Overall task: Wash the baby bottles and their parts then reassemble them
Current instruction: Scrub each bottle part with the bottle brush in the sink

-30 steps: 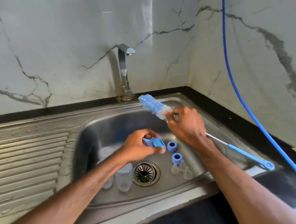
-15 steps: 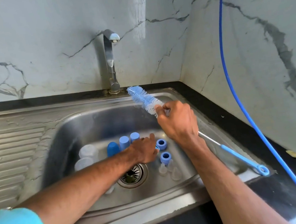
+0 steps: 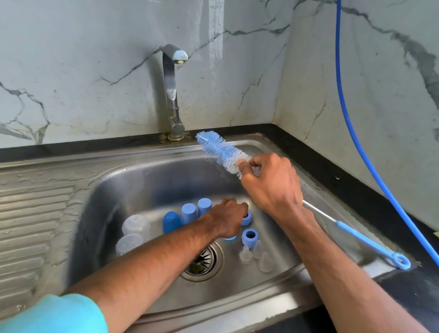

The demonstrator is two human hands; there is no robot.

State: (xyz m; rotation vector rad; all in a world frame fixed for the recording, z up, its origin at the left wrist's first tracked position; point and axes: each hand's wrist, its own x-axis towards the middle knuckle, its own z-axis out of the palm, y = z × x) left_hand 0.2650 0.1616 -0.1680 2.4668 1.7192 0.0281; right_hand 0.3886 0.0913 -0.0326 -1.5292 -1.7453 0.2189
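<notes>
In the sink (image 3: 131, 183) the brush (image 3: 219, 149) slants from behind the drain (image 3: 202, 263) to its front right. The right hand (image 3: 271, 184) has its fingers curled round the brush's neck. The left hand (image 3: 229, 219), nearer the parts, curls down just behind the drain; whether it pinches anything is hidden. Left of the drain stand two bottles (image 3: 134, 230) and three caps (image 3: 188, 213); to its right are two rings (image 3: 250, 236) and three teats (image 3: 255, 256).
</notes>
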